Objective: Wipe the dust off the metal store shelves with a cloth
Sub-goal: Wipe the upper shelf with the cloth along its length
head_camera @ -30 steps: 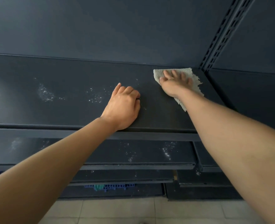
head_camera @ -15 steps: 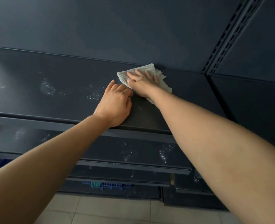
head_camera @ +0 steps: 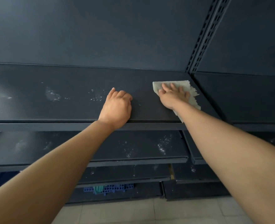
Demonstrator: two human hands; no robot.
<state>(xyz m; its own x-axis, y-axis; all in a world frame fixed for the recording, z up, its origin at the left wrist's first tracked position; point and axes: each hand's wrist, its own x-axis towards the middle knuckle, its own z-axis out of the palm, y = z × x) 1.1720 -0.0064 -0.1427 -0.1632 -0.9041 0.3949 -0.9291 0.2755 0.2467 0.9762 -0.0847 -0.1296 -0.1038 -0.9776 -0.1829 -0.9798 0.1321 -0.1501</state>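
Note:
A dark metal shelf [head_camera: 78,109] runs across the view at arm height, with white dust patches [head_camera: 52,95] on its left half. My right hand [head_camera: 174,94] lies flat, fingers spread, pressing a pale frayed cloth [head_camera: 192,97] onto the right end of the shelf, close to the slotted upright. My left hand [head_camera: 117,107] rests on the shelf near its front edge, fingers curled under, holding nothing. More dust specks [head_camera: 98,96] lie just left of that hand.
A slotted upright post [head_camera: 204,38] divides this bay from the bay on the right. Lower shelves [head_camera: 133,147] below carry dust specks. A blue perforated crate [head_camera: 109,189] sits under the bottom shelf. Tiled floor [head_camera: 117,212] shows at the bottom.
My right hand slid the cloth left to the left hand half a second ago, and now it is back at the right end. The left hand stayed put.

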